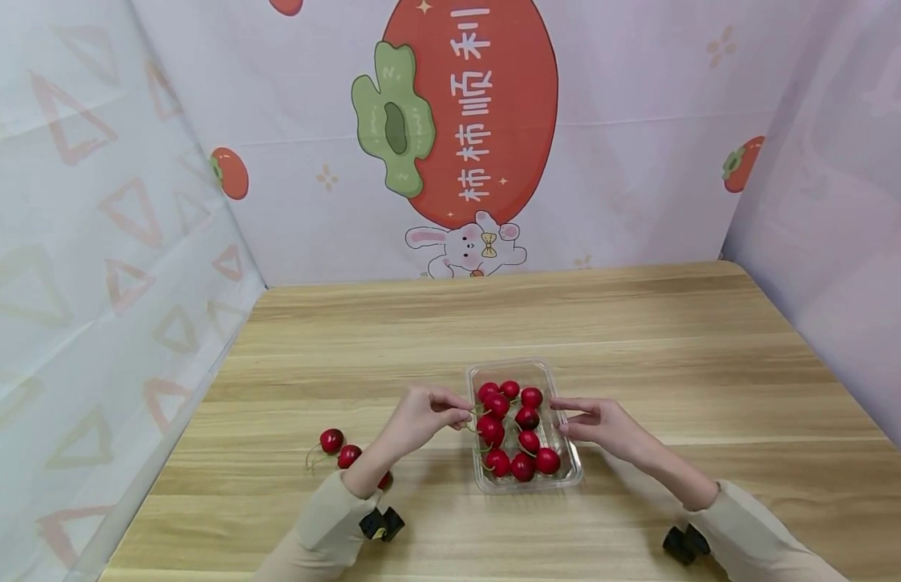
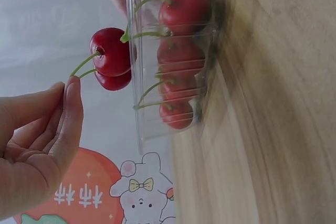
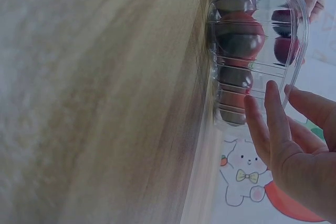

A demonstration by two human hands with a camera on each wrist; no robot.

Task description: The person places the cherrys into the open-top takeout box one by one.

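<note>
A clear plastic box [image 1: 566,477] of red cherries stands on the table. My left hand [image 1: 428,416] is at its left side, thumb and fingertips pinching thin green stems. From these stems two cherries [image 2: 109,51] stick out, just above the box rim in the left wrist view, one partly behind the other. Several more cherries [image 1: 523,466] lie inside the box. My right hand [image 1: 599,424] is at the box's right side, its fingers extended against the wall and rim in the right wrist view, holding no cherry.
Left of the box, beside my left forearm, loose cherries [image 1: 331,440] lie on the wooden table [image 1: 392,323]; one is partly hidden by the arm. A printed cloth [image 1: 610,162] hangs behind the table, with more cloth at both sides.
</note>
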